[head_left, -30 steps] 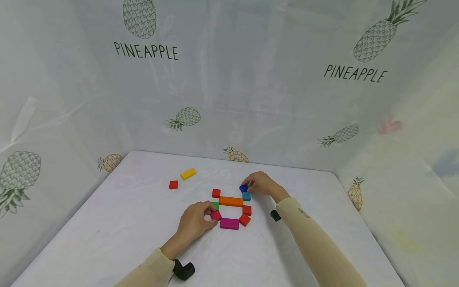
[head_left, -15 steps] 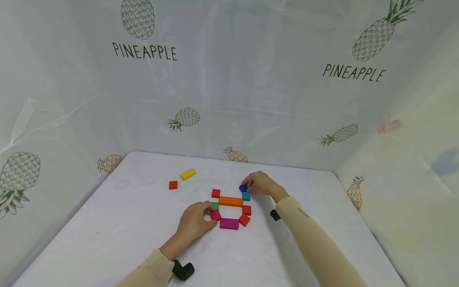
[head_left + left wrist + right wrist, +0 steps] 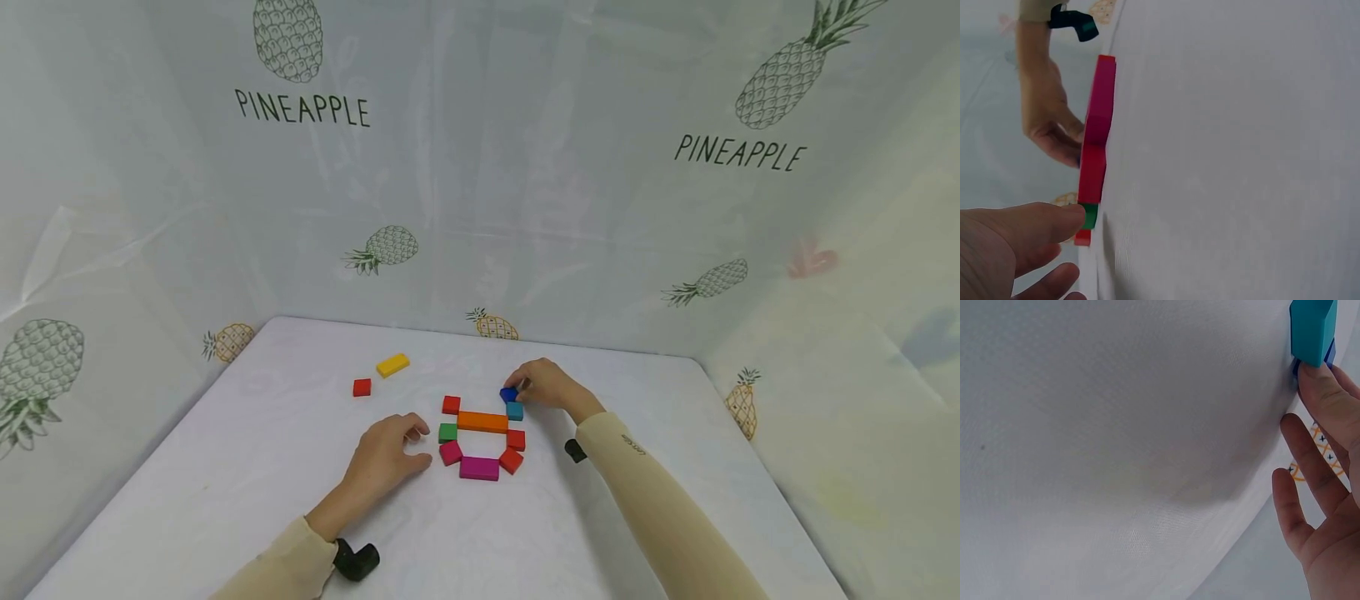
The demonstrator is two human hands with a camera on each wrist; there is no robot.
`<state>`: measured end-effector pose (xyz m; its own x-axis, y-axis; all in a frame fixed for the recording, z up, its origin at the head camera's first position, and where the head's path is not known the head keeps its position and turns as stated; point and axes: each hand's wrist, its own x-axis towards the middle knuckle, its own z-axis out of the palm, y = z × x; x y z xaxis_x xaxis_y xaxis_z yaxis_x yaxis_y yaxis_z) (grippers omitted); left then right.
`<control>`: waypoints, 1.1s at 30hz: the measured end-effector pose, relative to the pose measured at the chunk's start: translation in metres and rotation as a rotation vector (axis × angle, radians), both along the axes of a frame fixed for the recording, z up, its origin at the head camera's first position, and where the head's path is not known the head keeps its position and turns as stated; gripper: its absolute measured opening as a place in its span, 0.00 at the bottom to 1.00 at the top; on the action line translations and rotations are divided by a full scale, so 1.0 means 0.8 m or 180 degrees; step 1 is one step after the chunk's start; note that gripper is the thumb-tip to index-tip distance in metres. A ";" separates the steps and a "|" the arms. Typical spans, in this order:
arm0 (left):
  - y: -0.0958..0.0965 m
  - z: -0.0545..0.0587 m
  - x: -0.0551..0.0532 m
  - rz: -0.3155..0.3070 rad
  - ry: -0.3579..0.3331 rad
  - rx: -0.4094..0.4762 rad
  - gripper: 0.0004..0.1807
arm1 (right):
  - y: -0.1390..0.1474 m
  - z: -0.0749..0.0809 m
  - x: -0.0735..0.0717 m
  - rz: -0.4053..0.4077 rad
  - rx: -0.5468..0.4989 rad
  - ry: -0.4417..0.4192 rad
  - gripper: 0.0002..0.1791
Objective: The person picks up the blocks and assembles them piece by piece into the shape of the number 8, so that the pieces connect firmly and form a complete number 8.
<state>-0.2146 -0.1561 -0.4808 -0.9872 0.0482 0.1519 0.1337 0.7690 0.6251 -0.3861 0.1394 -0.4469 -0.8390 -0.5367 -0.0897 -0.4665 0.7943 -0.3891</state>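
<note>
My right hand (image 3: 547,385) pinches a dark blue block (image 3: 508,394) at the back right of a ring of coloured blocks. Just in front of that block lies a teal block (image 3: 514,411), large in the right wrist view. My left hand (image 3: 384,454) is relaxed and holds nothing, a little left of a green block (image 3: 447,432) and a crimson block (image 3: 451,452). An orange bar (image 3: 482,422) spans the ring, and a magenta bar (image 3: 479,468) forms its front. Two red blocks make up the right side, and a red block (image 3: 452,405) lies back left.
Apart from the ring, a loose red block (image 3: 362,387) and a yellow bar (image 3: 393,365) lie at the back left of the white table (image 3: 247,467). A pineapple-print curtain (image 3: 525,167) rises behind the table. Black straps show at both wrists.
My left hand has let go of the crimson block and moved left, uncovering the green block. My right hand stays on the dark blue block.
</note>
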 end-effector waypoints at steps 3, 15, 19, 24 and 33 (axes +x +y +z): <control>-0.017 0.003 -0.005 0.0063 0.0038 -0.0090 0.18 | 0.001 -0.002 -0.001 -0.0005 0.0017 0.0014 0.15; -0.091 0.020 -0.039 0.0015 0.0230 -0.0352 0.21 | 0.004 -0.005 -0.004 -0.0041 0.0012 0.0004 0.15; -0.114 0.025 -0.058 -0.0013 0.0284 -0.0444 0.23 | 0.005 -0.005 -0.004 0.0006 0.0028 0.0014 0.15; -0.138 0.022 -0.082 0.0033 0.0226 -0.0574 0.24 | 0.005 -0.003 -0.002 0.0068 0.0028 0.0036 0.15; -0.163 0.016 -0.113 -0.0205 -0.0057 -0.0588 0.26 | 0.003 -0.002 -0.003 0.0069 0.0032 0.0065 0.15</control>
<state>-0.3050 -0.2864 -0.4678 -0.9836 0.1368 0.1172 0.1766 0.8610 0.4769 -0.3883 0.1418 -0.4484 -0.8288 -0.5540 -0.0781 -0.4916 0.7877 -0.3713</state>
